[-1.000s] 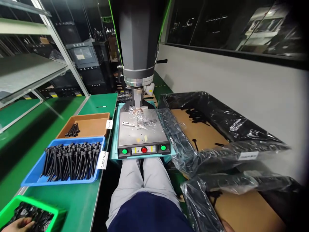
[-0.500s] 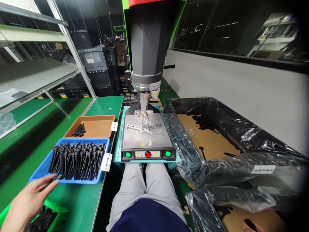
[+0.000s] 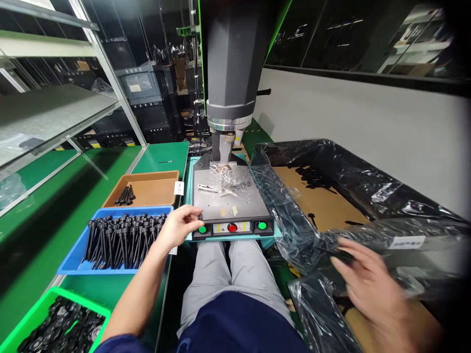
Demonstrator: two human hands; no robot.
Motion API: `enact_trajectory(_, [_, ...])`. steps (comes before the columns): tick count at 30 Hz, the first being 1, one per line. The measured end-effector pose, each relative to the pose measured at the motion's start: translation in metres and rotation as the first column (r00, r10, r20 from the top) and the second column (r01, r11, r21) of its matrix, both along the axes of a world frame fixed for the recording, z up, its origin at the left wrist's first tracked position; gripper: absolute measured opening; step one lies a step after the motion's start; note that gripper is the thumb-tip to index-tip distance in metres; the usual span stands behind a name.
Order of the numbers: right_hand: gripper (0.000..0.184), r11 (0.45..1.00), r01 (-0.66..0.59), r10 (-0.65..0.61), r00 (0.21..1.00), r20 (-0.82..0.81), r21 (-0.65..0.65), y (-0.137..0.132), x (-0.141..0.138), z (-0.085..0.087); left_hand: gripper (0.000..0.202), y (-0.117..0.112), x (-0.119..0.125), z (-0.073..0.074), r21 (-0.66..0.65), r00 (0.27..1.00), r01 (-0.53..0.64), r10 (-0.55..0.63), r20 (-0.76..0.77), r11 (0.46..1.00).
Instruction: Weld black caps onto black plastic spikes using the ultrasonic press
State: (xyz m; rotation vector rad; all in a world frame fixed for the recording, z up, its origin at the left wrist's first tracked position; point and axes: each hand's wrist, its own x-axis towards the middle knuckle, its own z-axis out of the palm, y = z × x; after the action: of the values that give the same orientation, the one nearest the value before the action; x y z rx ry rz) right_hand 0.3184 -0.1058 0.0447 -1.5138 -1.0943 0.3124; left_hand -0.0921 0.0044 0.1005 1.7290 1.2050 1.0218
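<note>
My left hand (image 3: 179, 226) is over the front left corner of the press's metal plate (image 3: 213, 208), beside the left green button (image 3: 202, 229). Its thumb and fingers are bent together around something small and dark that I cannot make out. At the right, my right hand (image 3: 371, 277) is closed on a black plastic rod with a thicker head (image 3: 344, 255), smeared by motion. Clear plastic film and a small white strip lie on the plate under the press horn (image 3: 225, 147). Left of the press, a blue tray (image 3: 73, 262) holds many black headed rods (image 3: 117, 240).
A brown tray (image 3: 158, 184) with several rods stands behind the blue one. A green bin (image 3: 55, 294) of small black parts is at the lower left. On the right are a film-lined box (image 3: 324, 211) with rods and another lined box (image 3: 312, 309) nearer me.
My left hand has moved right from the blue tray's front corner to the press's front left corner. My right hand has risen from the near box with a black rod.
</note>
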Motion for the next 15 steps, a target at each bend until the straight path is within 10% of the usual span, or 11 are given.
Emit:
enact_trajectory(5, [0.035, 0.844, -0.533, 0.520, 0.841, -0.149, -0.063, 0.052, -0.097, -0.004, 0.029, 0.002, 0.044, -0.005, 0.029, 0.979, 0.159, -0.162, 0.127, 0.987])
enact_trajectory(10, [0.022, 0.725, -0.689, 0.687, 0.720, 0.102, -0.018, 0.077, -0.151, 0.000, 0.032, -0.003, 0.053, -0.013, 0.042, 0.958, 0.232, -0.236, 0.162, 0.972])
enact_trajectory(15, [0.013, 0.733, -0.679, 0.674, 0.723, 0.150, -0.021, 0.082, -0.163, -0.001, 0.033, -0.001, 0.048, -0.019, 0.032, 0.967, 0.215, -0.217, 0.137, 0.976])
